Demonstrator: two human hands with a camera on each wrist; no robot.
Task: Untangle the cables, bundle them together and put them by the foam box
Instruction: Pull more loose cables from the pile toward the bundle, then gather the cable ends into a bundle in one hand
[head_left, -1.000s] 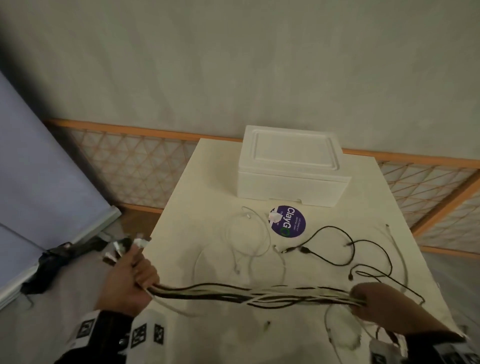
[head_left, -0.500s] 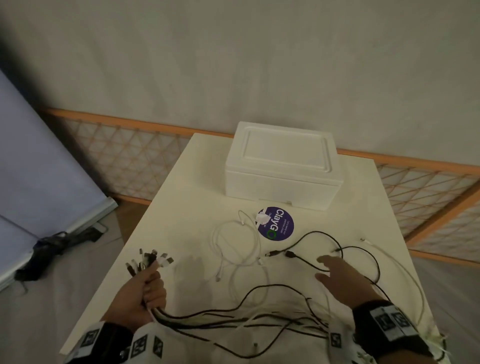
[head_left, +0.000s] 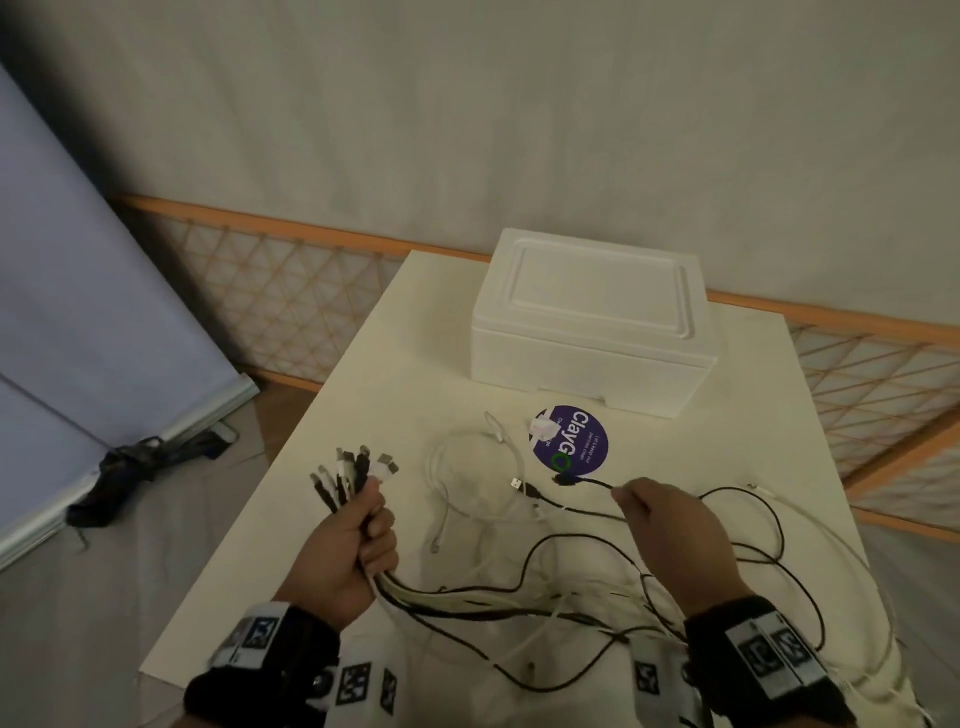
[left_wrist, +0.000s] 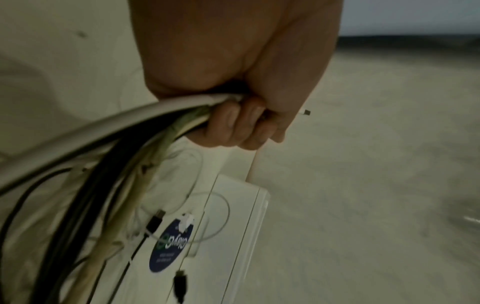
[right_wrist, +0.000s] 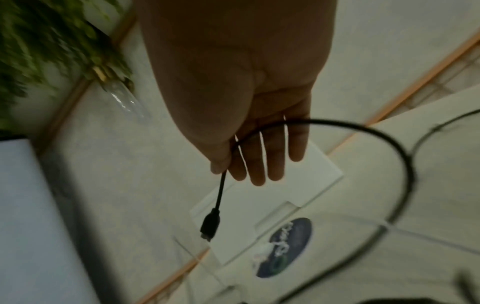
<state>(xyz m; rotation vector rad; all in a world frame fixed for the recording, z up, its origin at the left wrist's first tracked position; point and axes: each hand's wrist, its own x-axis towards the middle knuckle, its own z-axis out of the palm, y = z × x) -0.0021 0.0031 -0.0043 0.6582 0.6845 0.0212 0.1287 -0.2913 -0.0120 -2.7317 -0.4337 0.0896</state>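
Note:
My left hand (head_left: 358, 551) grips a bundle of black and white cables (head_left: 467, 603) near their plug ends (head_left: 353, 473), which fan out above the fist; in the left wrist view the fingers (left_wrist: 233, 123) curl round the cables (left_wrist: 109, 156). My right hand (head_left: 670, 530) pinches a black cable (head_left: 587, 482) just behind its plug; the right wrist view shows the plug (right_wrist: 210, 226) dangling below the thumb. The white foam box (head_left: 592, 332) stands at the table's far side. Loose white cables (head_left: 467, 488) lie between the hands and the box.
A round purple sticker (head_left: 571, 441) lies on the cream table (head_left: 395, 374) in front of the box. More cable loops (head_left: 779, 561) trail to the right edge. A lattice fence (head_left: 291, 301) runs behind; a dark strap heap (head_left: 130, 467) lies on the floor at left.
My right hand let go of the stretched bundle, reached forward and took hold of the black cable near the sticker. The bundle now sags on the table. My left hand rose slightly, still gripping.

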